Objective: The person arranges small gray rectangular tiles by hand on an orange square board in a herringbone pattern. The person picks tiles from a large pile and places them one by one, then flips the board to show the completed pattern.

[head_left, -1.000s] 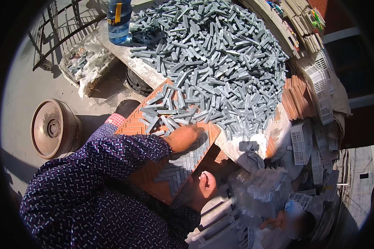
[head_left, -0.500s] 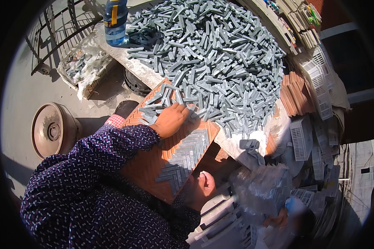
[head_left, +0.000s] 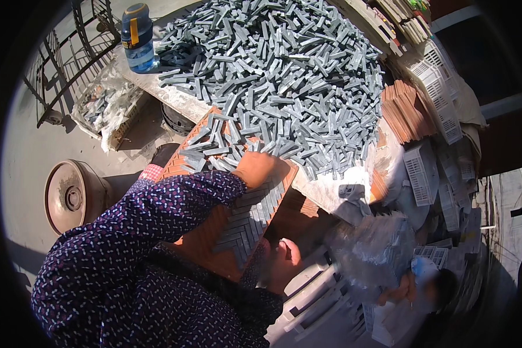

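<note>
Here the orange tray (head_left: 206, 246), half filled with grey strips (head_left: 246, 223) in a herringbone, leans on the table (head_left: 330, 194) edge below the strip pile (head_left: 284, 69), the left hand (head_left: 255, 169) palm-down among loose strips, grip hidden, the right hand (head_left: 284, 264) gripping the tray's lower edge.

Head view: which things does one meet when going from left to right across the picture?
Round metal disc → blue water bottle → orange tray → pile of grey strips → stack of brown trays → white plastic crates.
</note>
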The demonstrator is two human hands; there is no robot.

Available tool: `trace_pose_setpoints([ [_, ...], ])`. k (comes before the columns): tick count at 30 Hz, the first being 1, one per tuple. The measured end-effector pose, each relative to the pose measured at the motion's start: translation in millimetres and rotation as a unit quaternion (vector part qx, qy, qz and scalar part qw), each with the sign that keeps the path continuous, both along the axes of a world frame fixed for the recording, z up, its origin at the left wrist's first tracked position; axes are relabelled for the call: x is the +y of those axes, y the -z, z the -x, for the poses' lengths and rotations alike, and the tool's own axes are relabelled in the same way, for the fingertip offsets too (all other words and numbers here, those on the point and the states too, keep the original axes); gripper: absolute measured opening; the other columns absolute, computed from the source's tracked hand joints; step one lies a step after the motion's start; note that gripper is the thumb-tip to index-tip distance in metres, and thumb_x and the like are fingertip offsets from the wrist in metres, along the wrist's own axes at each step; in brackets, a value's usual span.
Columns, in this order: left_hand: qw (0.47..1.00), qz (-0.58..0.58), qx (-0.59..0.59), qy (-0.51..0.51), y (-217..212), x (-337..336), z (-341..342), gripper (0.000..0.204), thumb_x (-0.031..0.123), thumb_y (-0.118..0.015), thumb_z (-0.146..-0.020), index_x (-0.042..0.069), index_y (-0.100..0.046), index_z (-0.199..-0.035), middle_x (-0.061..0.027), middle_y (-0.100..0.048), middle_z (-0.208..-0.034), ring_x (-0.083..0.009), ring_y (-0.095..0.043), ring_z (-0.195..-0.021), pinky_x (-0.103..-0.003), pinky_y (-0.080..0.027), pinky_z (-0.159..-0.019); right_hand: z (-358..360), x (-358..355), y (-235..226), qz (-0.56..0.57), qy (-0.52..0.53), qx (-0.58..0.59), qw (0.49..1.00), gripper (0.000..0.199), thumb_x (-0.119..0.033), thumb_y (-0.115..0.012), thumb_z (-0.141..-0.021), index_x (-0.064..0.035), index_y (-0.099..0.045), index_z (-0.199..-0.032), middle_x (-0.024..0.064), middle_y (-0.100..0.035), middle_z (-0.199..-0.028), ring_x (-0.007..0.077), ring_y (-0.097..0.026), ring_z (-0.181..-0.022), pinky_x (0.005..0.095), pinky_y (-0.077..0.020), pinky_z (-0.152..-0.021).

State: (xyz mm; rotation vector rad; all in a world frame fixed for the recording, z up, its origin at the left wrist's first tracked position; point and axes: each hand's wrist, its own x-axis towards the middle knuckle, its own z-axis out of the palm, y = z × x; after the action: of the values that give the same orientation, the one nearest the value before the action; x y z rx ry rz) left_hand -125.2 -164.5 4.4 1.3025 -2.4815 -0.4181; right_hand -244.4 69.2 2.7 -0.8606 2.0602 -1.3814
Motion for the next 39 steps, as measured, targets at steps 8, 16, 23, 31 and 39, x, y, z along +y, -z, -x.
trace_pose_setpoints([
  [8, 0.996, 0.024, 0.075, 0.034, 10, -3, -9, 0.010, 0.017, -0.056, -0.082, 0.008, -0.060, -0.085, -0.0094, -0.063, -0.083, -0.0314, -0.063, -0.078, -0.040, -0.050, -0.064, 2, 5, 11, -0.006, -0.001, 0.036, 0.999, 0.016, -0.008, -0.063, -0.084, 0.0024, -0.066, -0.095, 0.0079, -0.067, -0.085, 0.0147, -0.062, -0.076, 0.0276, -0.0501, -0.071],
  [16, 0.983, 0.000, -0.026, 0.180, 6, -25, -40, 0.036, 0.012, -0.062, -0.075, 0.013, -0.061, -0.112, -0.0093, -0.063, -0.098, -0.0317, -0.063, -0.085, -0.041, -0.051, -0.072, 14, 13, 27, 0.032, -0.023, 0.073, 0.997, 0.015, -0.007, -0.063, -0.085, 0.0027, -0.066, -0.095, 0.0082, -0.067, -0.086, 0.0137, -0.062, -0.079, 0.0268, -0.0508, -0.072],
  [23, 0.977, 0.085, -0.055, 0.189, 19, -20, -31, 0.039, 0.008, -0.057, -0.073, 0.002, -0.060, -0.112, -0.0118, -0.062, -0.104, -0.0298, -0.063, -0.089, -0.039, -0.052, -0.073, 10, 14, 20, 0.020, -0.033, 0.066, 0.997, 0.015, -0.007, -0.063, -0.085, 0.0031, -0.066, -0.095, 0.0076, -0.067, -0.086, 0.0135, -0.061, -0.080, 0.0264, -0.0502, -0.071],
  [31, 0.972, 0.069, 0.077, 0.212, -5, -26, -39, 0.031, 0.008, -0.057, -0.078, 0.007, -0.062, -0.109, -0.0097, -0.060, -0.103, -0.0298, -0.060, -0.094, -0.037, -0.051, -0.078, -2, -5, 1, 0.033, -0.020, 0.023, 0.999, 0.013, -0.007, -0.064, -0.084, 0.0023, -0.065, -0.093, 0.0118, -0.067, -0.089, 0.0195, -0.063, -0.082, 0.0311, -0.0500, -0.077],
  [39, 0.972, -0.020, 0.235, 0.023, -26, 20, -135, 0.008, 0.006, -0.060, -0.082, 0.000, -0.061, -0.088, -0.0150, -0.061, -0.085, -0.0333, -0.060, -0.079, -0.038, -0.048, -0.070, -45, -73, -34, 0.071, -0.268, 0.185, 0.943, 0.011, -0.005, -0.061, -0.084, -0.0009, -0.063, -0.094, 0.0159, -0.064, -0.085, 0.0293, -0.064, -0.072, 0.0344, -0.0510, -0.062],
])
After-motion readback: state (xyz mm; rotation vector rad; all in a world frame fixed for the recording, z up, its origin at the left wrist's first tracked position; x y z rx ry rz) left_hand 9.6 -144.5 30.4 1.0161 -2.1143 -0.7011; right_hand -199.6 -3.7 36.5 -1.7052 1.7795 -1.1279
